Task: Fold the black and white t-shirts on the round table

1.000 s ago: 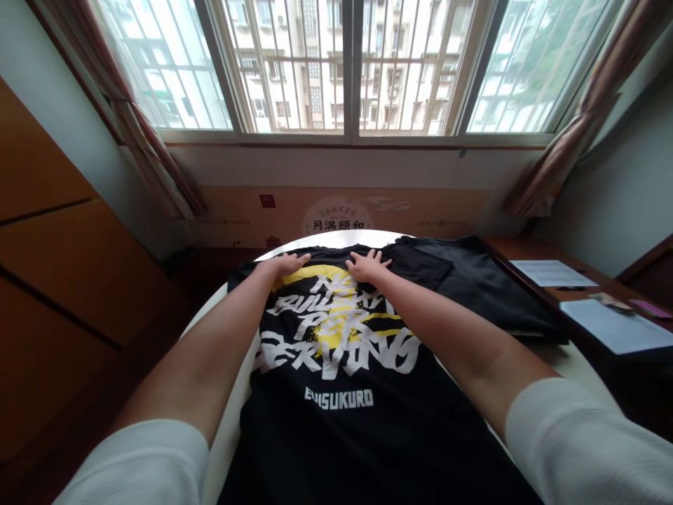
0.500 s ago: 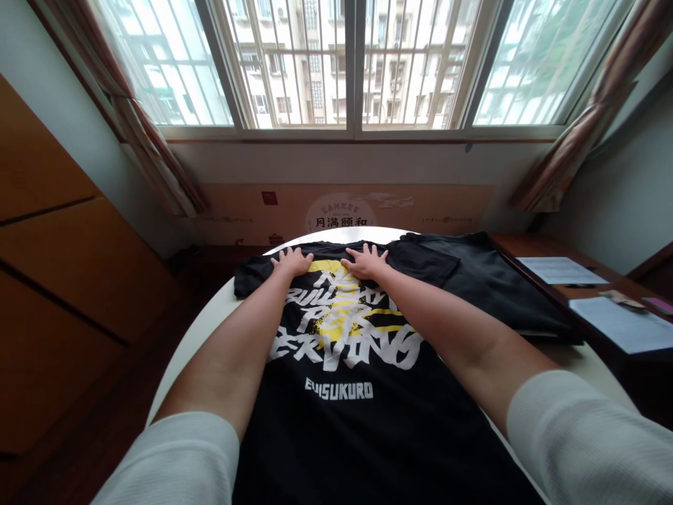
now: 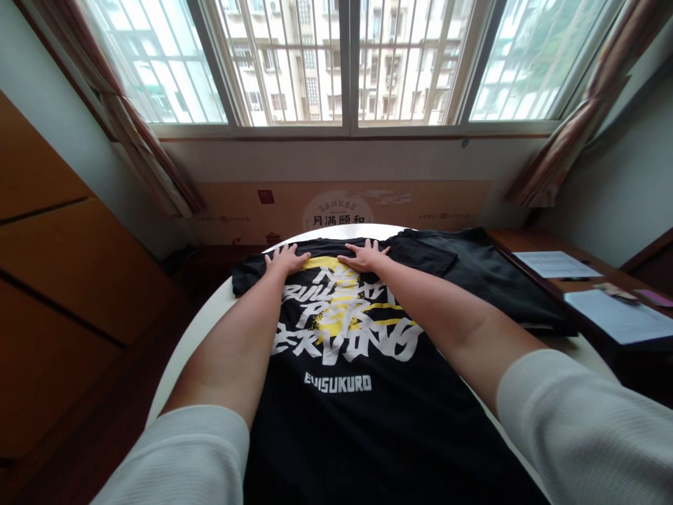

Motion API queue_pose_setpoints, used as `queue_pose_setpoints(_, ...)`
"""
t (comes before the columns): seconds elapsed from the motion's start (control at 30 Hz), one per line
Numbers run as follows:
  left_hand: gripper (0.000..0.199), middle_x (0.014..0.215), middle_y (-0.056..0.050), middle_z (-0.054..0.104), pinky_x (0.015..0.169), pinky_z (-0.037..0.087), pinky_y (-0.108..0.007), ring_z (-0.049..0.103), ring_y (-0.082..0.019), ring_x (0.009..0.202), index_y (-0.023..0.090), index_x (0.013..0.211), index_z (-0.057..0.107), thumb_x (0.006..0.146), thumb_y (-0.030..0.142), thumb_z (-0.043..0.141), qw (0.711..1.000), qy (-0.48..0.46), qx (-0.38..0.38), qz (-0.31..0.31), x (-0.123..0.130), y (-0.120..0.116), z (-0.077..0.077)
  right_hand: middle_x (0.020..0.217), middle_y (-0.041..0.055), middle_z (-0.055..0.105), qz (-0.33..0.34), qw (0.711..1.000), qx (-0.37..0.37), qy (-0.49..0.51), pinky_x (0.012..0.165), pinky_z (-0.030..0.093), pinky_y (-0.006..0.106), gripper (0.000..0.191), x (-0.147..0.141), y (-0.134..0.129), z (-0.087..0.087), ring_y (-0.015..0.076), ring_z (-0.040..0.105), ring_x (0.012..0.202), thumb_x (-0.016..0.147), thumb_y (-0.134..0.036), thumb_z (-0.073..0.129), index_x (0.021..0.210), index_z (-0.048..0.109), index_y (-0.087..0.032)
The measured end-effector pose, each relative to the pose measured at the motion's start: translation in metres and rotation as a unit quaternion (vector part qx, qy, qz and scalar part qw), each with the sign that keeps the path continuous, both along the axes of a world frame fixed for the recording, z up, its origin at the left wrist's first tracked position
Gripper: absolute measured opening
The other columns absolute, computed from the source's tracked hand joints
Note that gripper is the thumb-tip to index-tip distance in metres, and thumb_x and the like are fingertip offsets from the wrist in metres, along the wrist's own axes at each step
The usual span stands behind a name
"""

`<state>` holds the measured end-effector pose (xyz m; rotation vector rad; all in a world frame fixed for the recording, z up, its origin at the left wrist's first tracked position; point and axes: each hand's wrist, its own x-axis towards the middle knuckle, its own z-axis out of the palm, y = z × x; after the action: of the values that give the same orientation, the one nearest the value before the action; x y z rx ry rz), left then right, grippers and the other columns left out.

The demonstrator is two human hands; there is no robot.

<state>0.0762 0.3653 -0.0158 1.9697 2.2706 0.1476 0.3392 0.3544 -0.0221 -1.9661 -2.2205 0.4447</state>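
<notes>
Here we are at a big barred window across the top of the frame, with a round white table (image 3: 197, 344) below it, and dead centre on that table a black T-shirt (image 3: 336, 428) laid flat! Its bold white and yellow lettering faces up, the hem runs off the bottom edge, and one sleeve pokes out at left. Another black garment (image 3: 488, 280) sits right up against it on the right. Both hands are apart and pressed flat near the shirt's top edge, fingers spread, no grip: left hand (image 3: 285, 261), right hand (image 3: 366, 257).
</notes>
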Motion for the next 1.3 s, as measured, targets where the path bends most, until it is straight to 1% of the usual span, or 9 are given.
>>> queue_pose_setpoints(0.2, 0.090, 0.179, -0.007, 0.017, 0.130, 0.013, -0.064, 0.013, -0.038, 0.164, 0.025, 0.170, 0.030, 0.096, 0.076, 0.031, 1.000, 0.008, 0.002, -0.012, -0.002, -0.005, 0.002, 0.180, 0.0136, 0.006, -0.005, 1.000, 0.007, -0.005, 0.117, -0.005, 0.082, 0.099, 0.000, 0.002, -0.005, 0.0524, -0.001, 0.161, 0.088, -0.096, 0.029, 0.170, 0.024, -0.042)
queue_pose_setpoints(0.47, 0.090, 0.179, -0.006, 0.016, 0.130, 0.010, -0.065, 0.013, -0.037, 0.165, 0.027, 0.170, 0.030, 0.096, 0.077, 0.030, 1.000, 0.011, 0.003, -0.024, -0.010, -0.004, 0.002, 0.181, 0.0092, 0.008, 0.020, 1.000, 0.023, 0.001, 0.122, -0.007, 0.075, 0.088, 0.009, 0.003, -0.008, 0.0428, 0.001, 0.164, 0.095, -0.088, 0.024, 0.170, 0.021, -0.043)
queue_pose_setpoints(0.67, 0.090, 0.178, -0.008, 0.019, 0.129, 0.012, -0.066, 0.016, -0.038, 0.164, 0.027, 0.169, 0.032, 0.095, 0.078, 0.031, 0.999, 0.011, 0.013, -0.027, -0.012, -0.002, -0.002, 0.181, 0.0091, 0.005, 0.027, 0.999, 0.013, -0.012, 0.121, -0.008, 0.077, 0.091, 0.010, 0.004, -0.007, 0.0440, -0.001, 0.164, 0.094, -0.089, 0.026, 0.171, 0.021, -0.040)
queue_pose_setpoints(0.8, 0.088, 0.178, -0.009, 0.020, 0.129, 0.012, -0.066, 0.016, -0.038, 0.164, 0.028, 0.169, 0.032, 0.096, 0.077, 0.031, 0.999, 0.013, 0.014, -0.027, -0.013, -0.003, -0.002, 0.181, 0.0093, 0.004, 0.024, 1.000, 0.006, -0.012, 0.119, -0.008, 0.079, 0.090, 0.010, 0.005, -0.007, 0.0457, -0.002, 0.164, 0.094, -0.089, 0.029, 0.170, 0.022, -0.042)
queue_pose_setpoints(0.97, 0.086, 0.179, -0.014, 0.015, 0.129, 0.011, -0.067, 0.010, -0.041, 0.164, 0.019, 0.170, 0.031, 0.100, 0.070, 0.027, 0.999, 0.037, 0.007, -0.021, 0.015, -0.011, 0.000, 0.181, 0.0115, 0.002, 0.015, 1.000, 0.002, -0.023, 0.120, -0.008, 0.077, 0.096, 0.008, 0.007, -0.008, 0.0454, -0.003, 0.164, 0.093, -0.091, 0.027, 0.172, 0.016, -0.038)
queue_pose_setpoints(1.03, 0.087, 0.179, -0.015, 0.011, 0.129, 0.010, -0.065, 0.009, -0.040, 0.165, 0.015, 0.170, 0.028, 0.101, 0.068, 0.024, 0.997, 0.038, -0.014, -0.067, 0.036, -0.019, 0.001, 0.181, 0.0122, 0.002, 0.012, 1.000, 0.002, -0.024, 0.121, -0.008, 0.077, 0.098, 0.008, 0.008, -0.008, 0.0453, -0.003, 0.164, 0.092, -0.092, 0.027, 0.172, 0.015, -0.037)
queue_pose_setpoints(1.13, 0.089, 0.179, -0.013, 0.010, 0.130, 0.013, -0.062, 0.011, -0.038, 0.165, 0.016, 0.171, 0.022, 0.101, 0.070, 0.024, 0.988, 0.030, -0.045, -0.141, 0.058, -0.031, 0.000, 0.181, 0.0133, 0.001, 0.009, 1.000, 0.002, -0.025, 0.121, -0.007, 0.076, 0.099, 0.008, 0.008, -0.009, 0.0444, -0.003, 0.164, 0.092, -0.092, 0.026, 0.173, 0.014, -0.036)
queue_pose_setpoints(1.2, 0.092, 0.179, -0.012, 0.011, 0.130, 0.012, -0.061, 0.010, -0.038, 0.165, 0.019, 0.172, 0.021, 0.099, 0.074, 0.028, 0.987, 0.028, -0.039, -0.156, 0.061, -0.037, -0.001, 0.180, 0.0137, 0.002, 0.009, 1.000, 0.004, -0.027, 0.122, -0.006, 0.075, 0.099, 0.008, 0.008, -0.010, 0.0440, -0.002, 0.164, 0.093, -0.091, 0.026, 0.173, 0.013, -0.034)
queue_pose_setpoints(1.3, 0.100, 0.179, -0.012, 0.009, 0.131, 0.009, -0.060, 0.008, -0.036, 0.166, 0.019, 0.173, 0.018, 0.095, 0.082, 0.028, 0.986, 0.020, -0.029, -0.165, 0.049, -0.039, -0.001, 0.180, 0.0142, 0.002, 0.008, 1.000, 0.009, -0.029, 0.122, -0.005, 0.075, 0.102, 0.009, 0.008, -0.012, 0.0436, -0.001, 0.164, 0.093, -0.090, 0.026, 0.174, 0.011, -0.029)
